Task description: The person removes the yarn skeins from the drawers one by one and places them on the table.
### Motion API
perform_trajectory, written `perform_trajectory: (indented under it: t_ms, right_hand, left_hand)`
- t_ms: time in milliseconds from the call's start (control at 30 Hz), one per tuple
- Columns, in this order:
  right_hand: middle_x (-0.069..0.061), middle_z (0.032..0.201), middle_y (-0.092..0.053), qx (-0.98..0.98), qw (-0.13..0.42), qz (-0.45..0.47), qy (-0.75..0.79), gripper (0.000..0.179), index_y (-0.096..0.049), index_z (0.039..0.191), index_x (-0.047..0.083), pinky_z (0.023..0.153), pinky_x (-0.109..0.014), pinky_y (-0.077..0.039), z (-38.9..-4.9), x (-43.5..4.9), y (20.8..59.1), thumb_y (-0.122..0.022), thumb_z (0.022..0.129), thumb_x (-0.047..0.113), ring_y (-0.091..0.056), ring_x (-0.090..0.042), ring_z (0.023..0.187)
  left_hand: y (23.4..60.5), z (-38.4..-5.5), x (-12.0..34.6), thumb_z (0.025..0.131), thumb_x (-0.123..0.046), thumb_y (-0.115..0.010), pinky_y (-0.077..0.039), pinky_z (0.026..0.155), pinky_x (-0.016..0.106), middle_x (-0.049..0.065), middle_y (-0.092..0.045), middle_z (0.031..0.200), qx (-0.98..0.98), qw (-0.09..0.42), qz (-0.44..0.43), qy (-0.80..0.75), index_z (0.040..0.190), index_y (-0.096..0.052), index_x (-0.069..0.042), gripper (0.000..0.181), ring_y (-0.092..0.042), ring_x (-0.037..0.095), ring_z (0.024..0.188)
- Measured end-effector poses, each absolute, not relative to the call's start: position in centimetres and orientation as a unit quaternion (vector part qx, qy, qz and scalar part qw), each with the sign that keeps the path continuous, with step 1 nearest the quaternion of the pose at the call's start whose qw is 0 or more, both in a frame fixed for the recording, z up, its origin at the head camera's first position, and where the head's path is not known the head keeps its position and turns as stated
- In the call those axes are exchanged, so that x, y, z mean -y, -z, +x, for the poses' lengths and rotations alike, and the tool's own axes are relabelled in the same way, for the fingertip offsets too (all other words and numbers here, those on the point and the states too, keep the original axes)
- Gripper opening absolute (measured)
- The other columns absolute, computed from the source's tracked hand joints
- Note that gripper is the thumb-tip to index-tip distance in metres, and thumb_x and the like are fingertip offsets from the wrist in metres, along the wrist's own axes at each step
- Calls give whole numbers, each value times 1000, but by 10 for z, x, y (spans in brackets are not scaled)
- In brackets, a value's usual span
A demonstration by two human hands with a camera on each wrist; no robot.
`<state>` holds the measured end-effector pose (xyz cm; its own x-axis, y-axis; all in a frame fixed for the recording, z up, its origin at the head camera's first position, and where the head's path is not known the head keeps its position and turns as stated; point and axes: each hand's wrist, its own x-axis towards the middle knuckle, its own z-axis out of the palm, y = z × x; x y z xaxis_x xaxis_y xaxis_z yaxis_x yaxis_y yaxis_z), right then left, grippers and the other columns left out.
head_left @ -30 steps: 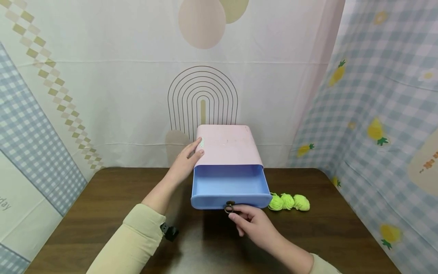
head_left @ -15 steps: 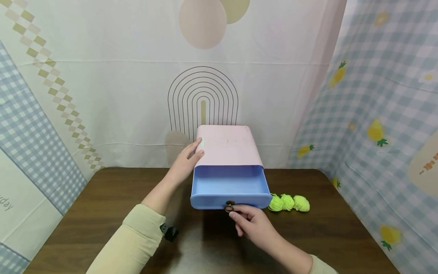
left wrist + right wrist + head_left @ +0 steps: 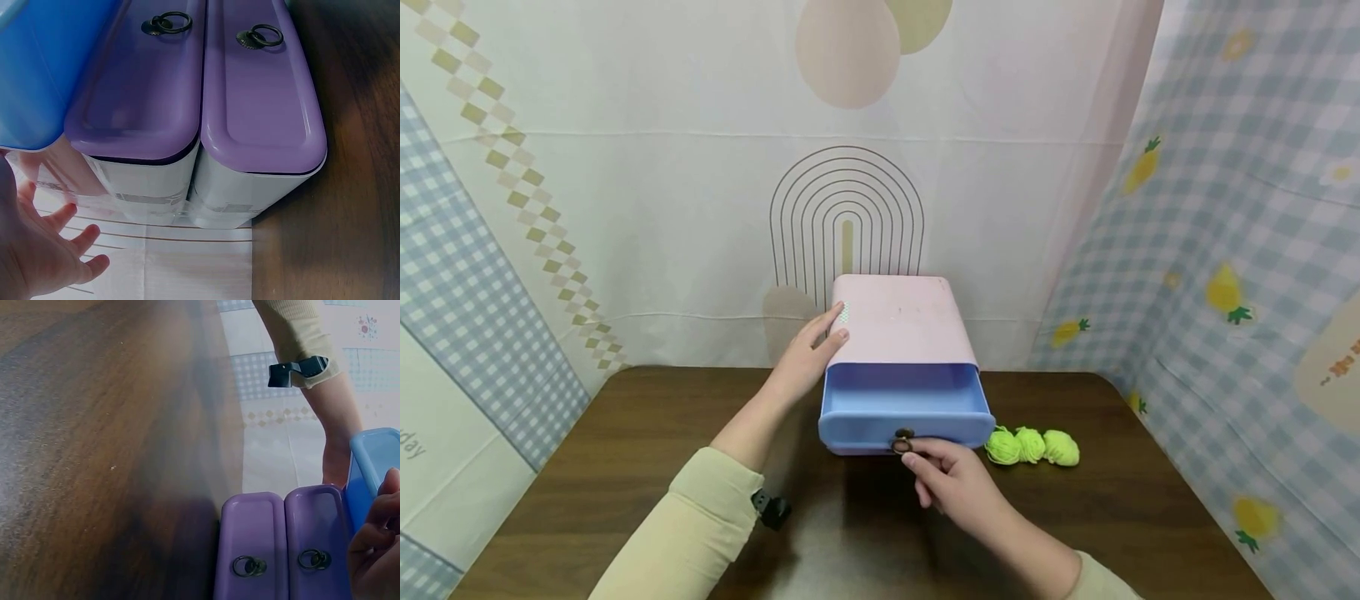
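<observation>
A pink drawer box (image 3: pixel 898 321) stands on the table with its blue drawer (image 3: pixel 906 429) pulled partly out; the part of the inside that shows is bare. My left hand (image 3: pixel 801 362) rests against the box's upper left side, its fingers extended. With thumb and forefinger, my right hand (image 3: pixel 958 483) pinches the dark metal ring pull (image 3: pixel 901 446) on the drawer front. In the left wrist view, two purple drawers (image 3: pixel 134 81) with ring pulls sit shut below the blue one. The right wrist view shows my curled right fingers beside the blue drawer, but hides the grip.
Three neon-green yarn balls (image 3: pixel 1032 447) lie in a row on the brown table (image 3: pixel 662 442), right of the drawers. A printed cloth (image 3: pixel 700 208) hangs behind the table, and checked cloth (image 3: pixel 1210 208) hangs along the right side.
The blue drawer has slid a short way back into the pink box, and my right hand has moved forward with its ring pull. My left hand stays on the box.
</observation>
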<state>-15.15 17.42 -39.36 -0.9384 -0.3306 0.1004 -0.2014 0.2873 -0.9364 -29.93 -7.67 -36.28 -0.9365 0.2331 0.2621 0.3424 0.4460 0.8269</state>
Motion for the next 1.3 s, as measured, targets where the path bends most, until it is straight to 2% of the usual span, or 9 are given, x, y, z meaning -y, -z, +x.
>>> perform_trajectory:
  t_ms: [467,933,1300]
  right_hand:
    - [-1,54,-52,-793,23,-144,592,29,-67,120,2,39,-25,-39,-180,-169,396,-59,101,22,-41,-9,41]
    - [-3,54,-50,-773,21,-105,625,27,-66,121,1,41,-22,-33,-214,-163,394,-57,102,18,-38,-9,42]
    - [-3,57,-51,-765,34,-100,635,26,-65,120,2,42,-22,-34,-218,-163,394,-55,103,19,-40,-10,44]
  left_hand:
    - [362,-297,76,100,-51,-48,-21,116,55,6,-32,159,848,61,-169,499,155,-35,-30,60,-26,29,146]
    - [360,-295,76,100,-52,-48,-20,117,54,6,-30,160,847,54,-165,503,155,-36,-30,60,-24,29,147]
    - [360,-295,76,100,-53,-48,-19,117,54,5,-29,160,843,52,-165,509,155,-35,-32,61,-23,28,148]
